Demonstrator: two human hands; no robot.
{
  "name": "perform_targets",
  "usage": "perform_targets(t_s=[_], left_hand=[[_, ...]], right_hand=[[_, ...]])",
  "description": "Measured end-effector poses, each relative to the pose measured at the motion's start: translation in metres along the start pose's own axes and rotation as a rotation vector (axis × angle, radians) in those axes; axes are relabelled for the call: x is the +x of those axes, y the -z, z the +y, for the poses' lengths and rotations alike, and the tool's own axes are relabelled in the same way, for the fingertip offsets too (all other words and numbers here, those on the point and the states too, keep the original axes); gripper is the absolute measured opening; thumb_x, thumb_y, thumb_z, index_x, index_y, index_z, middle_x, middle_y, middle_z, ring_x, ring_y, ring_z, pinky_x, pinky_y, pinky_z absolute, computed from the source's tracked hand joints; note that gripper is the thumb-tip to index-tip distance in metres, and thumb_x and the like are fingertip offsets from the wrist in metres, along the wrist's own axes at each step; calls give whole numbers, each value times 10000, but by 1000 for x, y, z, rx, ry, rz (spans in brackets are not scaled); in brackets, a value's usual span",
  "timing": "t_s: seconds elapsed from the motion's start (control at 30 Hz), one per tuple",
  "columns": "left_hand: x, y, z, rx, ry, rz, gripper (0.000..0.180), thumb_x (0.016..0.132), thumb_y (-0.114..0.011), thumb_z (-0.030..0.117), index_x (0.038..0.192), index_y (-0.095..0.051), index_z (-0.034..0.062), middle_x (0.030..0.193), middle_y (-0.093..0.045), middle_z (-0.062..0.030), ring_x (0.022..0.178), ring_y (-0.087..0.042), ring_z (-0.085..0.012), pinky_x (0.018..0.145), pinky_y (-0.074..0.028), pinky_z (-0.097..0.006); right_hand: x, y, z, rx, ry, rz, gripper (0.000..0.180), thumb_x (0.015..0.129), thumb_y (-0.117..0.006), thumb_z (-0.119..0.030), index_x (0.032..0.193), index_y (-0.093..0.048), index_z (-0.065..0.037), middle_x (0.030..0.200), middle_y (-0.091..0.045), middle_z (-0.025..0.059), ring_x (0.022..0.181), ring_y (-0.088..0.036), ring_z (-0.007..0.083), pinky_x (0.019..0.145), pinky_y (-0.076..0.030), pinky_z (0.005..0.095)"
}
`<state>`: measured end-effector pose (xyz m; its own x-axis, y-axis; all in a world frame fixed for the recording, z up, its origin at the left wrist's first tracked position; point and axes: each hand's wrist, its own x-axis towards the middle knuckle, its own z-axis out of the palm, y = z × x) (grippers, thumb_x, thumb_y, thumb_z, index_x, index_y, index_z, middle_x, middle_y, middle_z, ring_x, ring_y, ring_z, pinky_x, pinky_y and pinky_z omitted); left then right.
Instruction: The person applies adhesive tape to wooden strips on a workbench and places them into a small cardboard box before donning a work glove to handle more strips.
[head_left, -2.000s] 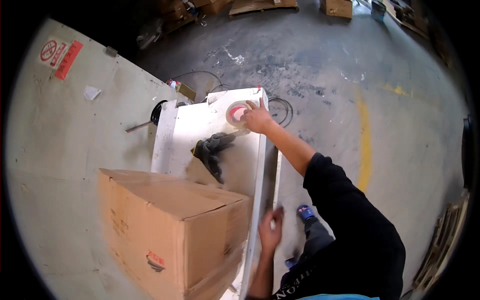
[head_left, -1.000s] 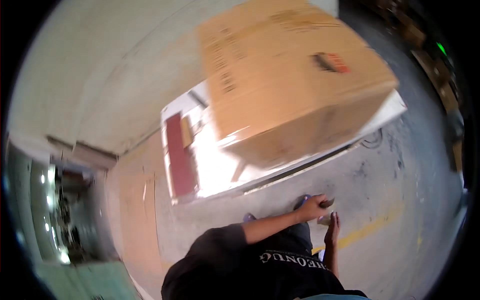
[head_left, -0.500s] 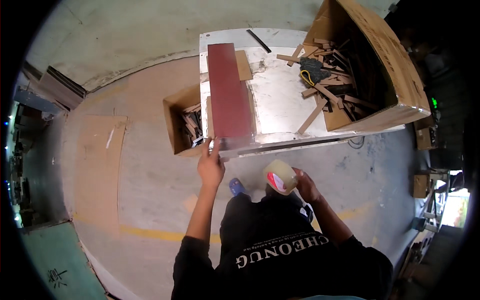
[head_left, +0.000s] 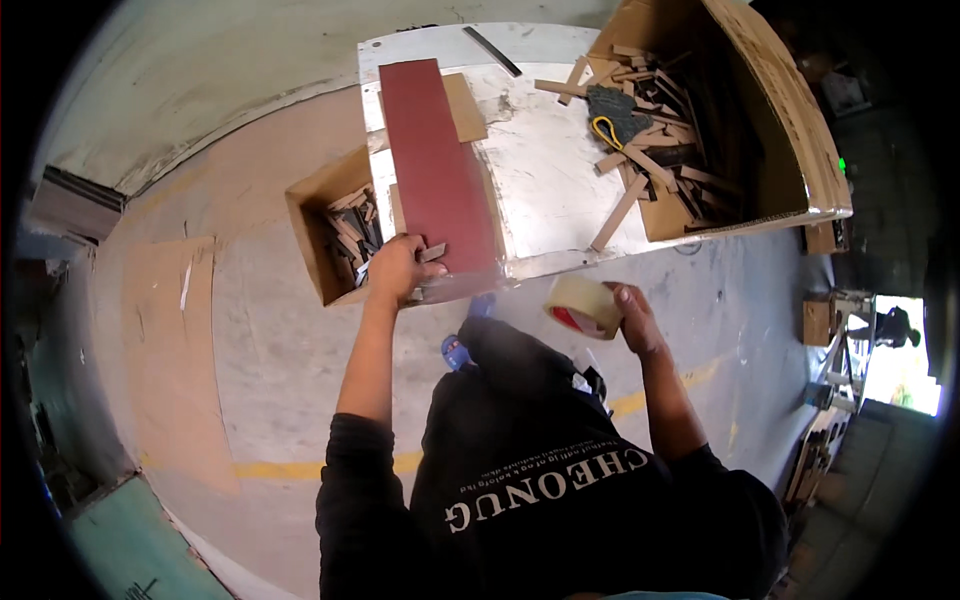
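A long dark-red board lies on the white tabletop, its near end at the table's front edge. Over that near end, my left hand pinches a short brownish strip between thumb and fingers. My right hand is off the table's front edge, gripping a wide roll of clear packing tape by its right side. A piece of brown cardboard shows from beneath the red board's right side.
On the right of the table, a large cardboard box lies on its side, spilling wooden strips and a dark cloth. A smaller box of strips stands left of the table. A dark strip lies at the back.
My left hand has moved from the table's front edge onto the board's near end, and a short strip now shows in its fingers. The tape roll has turned in my right hand.
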<state>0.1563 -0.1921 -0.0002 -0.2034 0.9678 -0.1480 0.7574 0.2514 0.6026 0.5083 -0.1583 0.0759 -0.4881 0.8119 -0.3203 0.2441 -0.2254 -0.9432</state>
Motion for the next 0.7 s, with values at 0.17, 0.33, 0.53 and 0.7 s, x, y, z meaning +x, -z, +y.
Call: perform_targets(t_s=[0.17, 0.33, 0.53, 0.7], left_hand=[[-2, 6, 12, 23, 68, -37, 397, 594, -800, 347, 822, -637, 65, 778, -623, -100, 758, -602, -291, 651, -457, -388], [12, -6, 20, 107, 126, 33, 383, 725, -735, 356, 974, -667, 73, 741, -624, -142, 724, -612, -304, 662, -480, -389], [56, -16, 35, 387, -378, 266, 403, 781, -591, 134, 1182, -580, 109, 1249, -506, -146, 1131, -478, -361, 925, -403, -430], [57, -37, 21, 376, -481, 275, 435, 820, -558, 137, 1253, -531, 107, 1326, -470, -146, 1207, -436, -382, 1017, -324, -475]], right_hand=[[23, 19, 7, 52, 41, 122, 525, 937, -418, -436, 1102, -534, 49, 1018, -573, 108, 934, -523, 170, 828, -417, 291], [41, 28, 24, 122, 14, 138, 489, 946, -446, -404, 1163, -494, 32, 1071, -560, 119, 984, -519, 185, 874, -408, 306], [53, 19, -4, 142, 189, 141, 484, 930, -442, -431, 863, -575, 30, 746, -507, -10, 736, -454, 77, 664, -373, 237], [35, 28, -1, 66, 172, 203, 488, 919, -453, -430, 875, -584, 38, 736, -514, 9, 741, -466, 94, 668, -381, 250]])
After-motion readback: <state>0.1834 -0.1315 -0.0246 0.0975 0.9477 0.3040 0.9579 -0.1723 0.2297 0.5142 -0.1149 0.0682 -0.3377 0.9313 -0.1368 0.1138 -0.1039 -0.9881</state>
